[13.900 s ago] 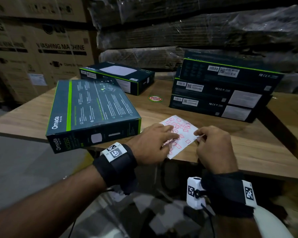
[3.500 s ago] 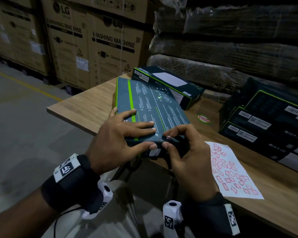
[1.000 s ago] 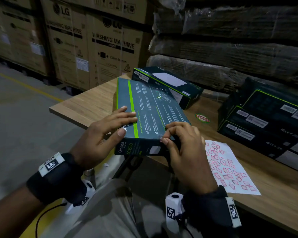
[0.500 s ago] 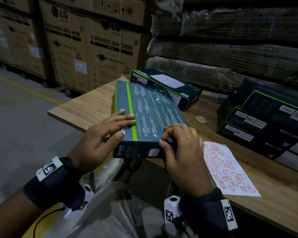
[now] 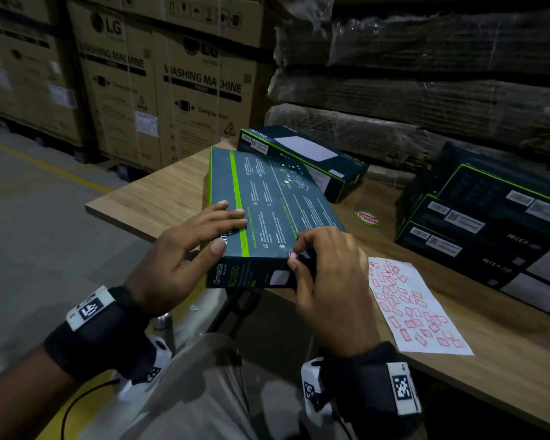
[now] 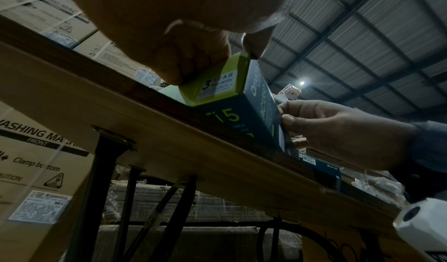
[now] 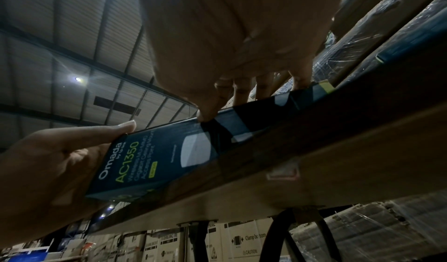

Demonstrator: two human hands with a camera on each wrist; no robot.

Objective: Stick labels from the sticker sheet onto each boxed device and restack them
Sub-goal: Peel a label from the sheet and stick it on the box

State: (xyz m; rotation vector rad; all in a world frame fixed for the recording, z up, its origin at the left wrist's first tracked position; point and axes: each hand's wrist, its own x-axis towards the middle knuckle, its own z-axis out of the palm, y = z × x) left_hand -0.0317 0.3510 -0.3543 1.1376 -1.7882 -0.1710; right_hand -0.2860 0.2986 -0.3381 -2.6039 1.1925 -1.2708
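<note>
A dark teal Omada box (image 5: 267,211) lies on the wooden table (image 5: 159,198), its near end overhanging the front edge. My left hand (image 5: 227,231) grips the box's near left corner, fingers on top and thumb (image 6: 193,56) against the side. My right hand (image 5: 294,261) pinches a small red-bordered label (image 5: 293,255) onto the box's near top edge, thumb on the front face (image 7: 157,157). The white sticker sheet (image 5: 416,306) with several red labels lies flat on the table to the right of my right hand.
Three more dark boxes are stacked at the right (image 5: 489,236). Another box (image 5: 302,157) lies behind the held one. A round red and green sticker (image 5: 366,217) sits on the table between them. LG washing machine cartons (image 5: 197,90) and wrapped cardboard stand behind.
Both hands left the sticker sheet and came to the box. Over the last second they stayed at its near edge, and the label now shows between my right fingertips.
</note>
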